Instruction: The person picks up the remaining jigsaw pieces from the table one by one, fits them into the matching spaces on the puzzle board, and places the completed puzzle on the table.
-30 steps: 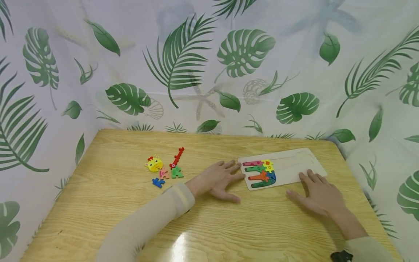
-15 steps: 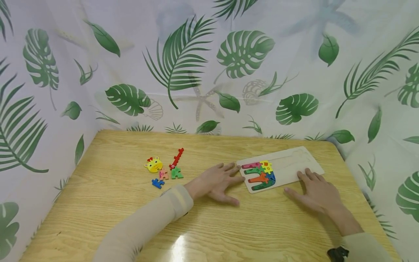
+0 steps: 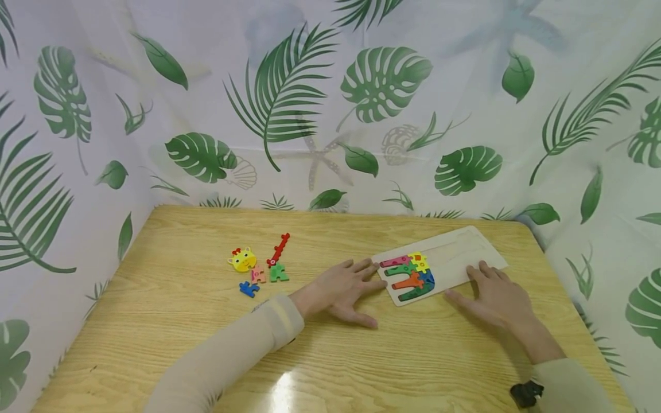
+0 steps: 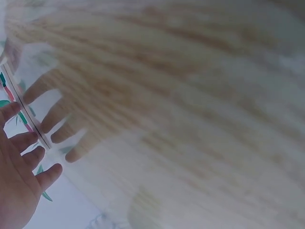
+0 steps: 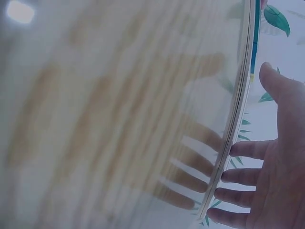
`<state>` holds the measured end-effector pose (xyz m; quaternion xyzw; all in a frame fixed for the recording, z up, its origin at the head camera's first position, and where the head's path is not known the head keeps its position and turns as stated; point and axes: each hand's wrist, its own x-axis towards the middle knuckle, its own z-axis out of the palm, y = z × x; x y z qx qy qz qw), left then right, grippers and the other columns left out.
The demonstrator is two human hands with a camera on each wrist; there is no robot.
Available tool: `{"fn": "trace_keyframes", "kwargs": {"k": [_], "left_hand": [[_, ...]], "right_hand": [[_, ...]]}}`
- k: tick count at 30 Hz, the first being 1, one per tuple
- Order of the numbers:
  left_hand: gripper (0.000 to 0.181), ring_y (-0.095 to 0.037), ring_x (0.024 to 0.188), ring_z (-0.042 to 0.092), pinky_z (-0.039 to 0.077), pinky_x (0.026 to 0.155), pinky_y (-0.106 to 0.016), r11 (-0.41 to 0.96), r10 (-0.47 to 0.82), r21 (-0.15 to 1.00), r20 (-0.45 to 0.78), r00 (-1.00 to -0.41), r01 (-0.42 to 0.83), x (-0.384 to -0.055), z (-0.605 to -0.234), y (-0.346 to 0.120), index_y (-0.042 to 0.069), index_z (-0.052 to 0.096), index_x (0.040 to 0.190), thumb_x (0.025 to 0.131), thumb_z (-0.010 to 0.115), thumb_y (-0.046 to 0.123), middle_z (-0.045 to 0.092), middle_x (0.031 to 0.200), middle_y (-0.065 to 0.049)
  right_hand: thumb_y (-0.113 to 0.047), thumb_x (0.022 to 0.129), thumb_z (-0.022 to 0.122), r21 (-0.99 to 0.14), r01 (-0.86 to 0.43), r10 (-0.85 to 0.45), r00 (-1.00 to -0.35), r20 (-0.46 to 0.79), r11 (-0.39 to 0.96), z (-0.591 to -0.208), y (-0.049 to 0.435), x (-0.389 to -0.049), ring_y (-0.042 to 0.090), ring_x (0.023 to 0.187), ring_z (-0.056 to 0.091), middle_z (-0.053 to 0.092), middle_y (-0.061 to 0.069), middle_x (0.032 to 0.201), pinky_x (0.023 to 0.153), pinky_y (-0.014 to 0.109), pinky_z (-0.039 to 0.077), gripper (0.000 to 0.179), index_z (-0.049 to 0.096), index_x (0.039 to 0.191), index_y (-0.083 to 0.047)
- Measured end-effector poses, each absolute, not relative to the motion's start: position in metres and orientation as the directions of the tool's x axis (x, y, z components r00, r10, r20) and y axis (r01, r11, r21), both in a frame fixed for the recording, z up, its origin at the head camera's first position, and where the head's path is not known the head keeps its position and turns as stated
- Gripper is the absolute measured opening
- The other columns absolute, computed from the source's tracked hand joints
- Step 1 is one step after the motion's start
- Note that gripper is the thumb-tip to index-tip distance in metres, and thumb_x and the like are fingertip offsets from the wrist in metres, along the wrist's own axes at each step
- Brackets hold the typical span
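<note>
A pale wooden puzzle board (image 3: pixel 450 279) lies tilted on the table in the head view. Coloured pieces (image 3: pixel 413 280) in pink, green, orange, yellow and blue fill its left end, forming legs and part of a body. The rest of its long recess shows bare wood. My left hand (image 3: pixel 345 291) touches the board's left edge, fingers spread and fairly straight. At the lower right edge, my right hand (image 3: pixel 497 298) rests its extended fingertips against the board. Both wrist views show the left hand (image 4: pixel 24 167) and the right hand (image 5: pixel 269 162) against the board's thin edge.
Left of the hands lie loose pieces: a yellow giraffe head (image 3: pixel 242 260), a long red strip (image 3: pixel 280 249), a pink piece (image 3: pixel 259 274), a green piece (image 3: pixel 278 272) and a blue piece (image 3: pixel 249 289). A leaf-print cloth (image 3: pixel 310 115) hangs behind the wooden table (image 3: pixel 361 367).
The board has turned slightly counterclockwise, its right end moving up and left. My right hand has slid left with it; the left hand has barely moved.
</note>
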<state>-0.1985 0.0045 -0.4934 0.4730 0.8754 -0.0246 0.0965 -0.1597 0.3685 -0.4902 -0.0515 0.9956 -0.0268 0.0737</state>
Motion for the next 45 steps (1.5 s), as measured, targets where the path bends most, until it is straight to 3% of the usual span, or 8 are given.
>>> {"fn": "trace_keyframes", "kwargs": {"k": [24, 37, 45], "left_hand": [[0.094, -0.031, 0.167, 0.018, 0.028, 0.132, -0.052, 0.577, 0.805, 0.047, -0.205, -0.557, 0.815, -0.188, -0.492, 0.004, 0.031, 0.026, 0.169, 0.093, 0.044, 0.085, 0.017, 0.178, -0.013], [0.097, -0.031, 0.166, 0.020, 0.030, 0.131, -0.052, 0.586, 0.800, 0.040, -0.184, -0.570, 0.809, -0.175, -0.491, 0.005, 0.030, 0.027, 0.168, 0.091, 0.043, 0.087, 0.018, 0.178, -0.014], [0.100, -0.030, 0.166, 0.021, 0.031, 0.131, -0.051, 0.594, 0.791, -0.008, -0.178, -0.585, 0.805, -0.169, -0.491, 0.006, 0.031, 0.027, 0.168, 0.089, 0.040, 0.091, 0.022, 0.177, -0.014]], "right_hand": [[-0.085, 0.094, 0.040, -0.069, -0.059, -0.069, -0.986, -0.151, 0.996, -0.489, 0.359, -0.175, 0.064, 0.141, 0.040, 0.038, 0.041, 0.158, 0.103, 0.075, 0.047, 0.110, 0.046, 0.152, 0.008], [-0.082, 0.095, 0.045, -0.100, -0.063, -0.074, -0.990, -0.116, 0.993, -0.490, 0.355, -0.181, 0.060, 0.132, 0.050, 0.047, 0.040, 0.152, 0.098, 0.071, 0.051, 0.102, 0.053, 0.143, 0.009], [-0.080, 0.095, 0.047, -0.099, -0.074, -0.086, -0.989, -0.120, 0.992, -0.490, 0.352, -0.185, 0.062, 0.136, 0.047, 0.042, 0.042, 0.155, 0.100, 0.072, 0.050, 0.103, 0.051, 0.145, 0.010]]}}
